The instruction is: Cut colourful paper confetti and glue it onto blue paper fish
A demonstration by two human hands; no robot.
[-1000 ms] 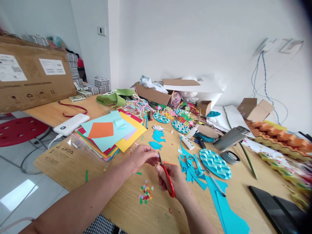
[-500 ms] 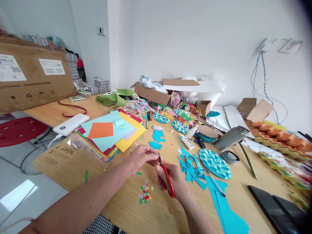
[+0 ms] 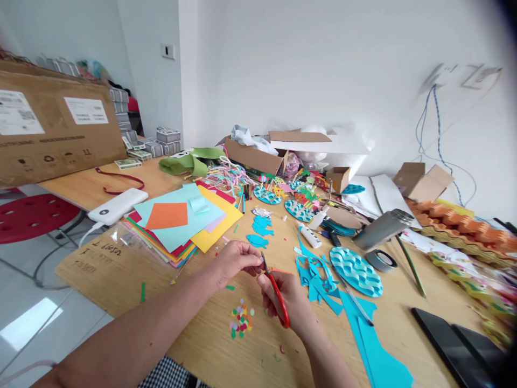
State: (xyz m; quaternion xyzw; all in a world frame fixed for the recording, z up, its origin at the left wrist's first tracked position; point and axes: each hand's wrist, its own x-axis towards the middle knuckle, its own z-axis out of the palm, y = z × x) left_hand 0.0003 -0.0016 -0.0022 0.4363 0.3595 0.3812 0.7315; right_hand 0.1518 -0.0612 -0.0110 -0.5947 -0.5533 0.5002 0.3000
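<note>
Red-handled scissors (image 3: 276,293) are gripped in the right hand (image 3: 288,302), fingers through the loops, blades pointing up and away toward the left hand (image 3: 234,260). The left hand's fingertips are pinched together at the blade tips, on something too small to make out. The two hands meet there, held just above the wooden table (image 3: 210,345).

Places are given relative to the scissors:
- Just to the left and nearer the person, a small heap of coloured paper dots (image 3: 241,321) lies on the table.
- Just to the right, turquoise paper scraps (image 3: 313,272) lie tangled; beyond these rests a turquoise wave-patterned disc (image 3: 356,271), and past that a roll of grey tape (image 3: 382,260).
- Farther away and to the left, a fanned stack of coloured paper sheets (image 3: 189,226) carries an orange square (image 3: 167,215) on top; a white power bank (image 3: 118,206) lies left of the stack.
- Directly beyond the blades, blue paper fish cutouts (image 3: 260,229) lie flat, with a white glue tube (image 3: 309,235) to their right.
- Far behind, an open cardboard box (image 3: 254,155) stands near the wall.
</note>
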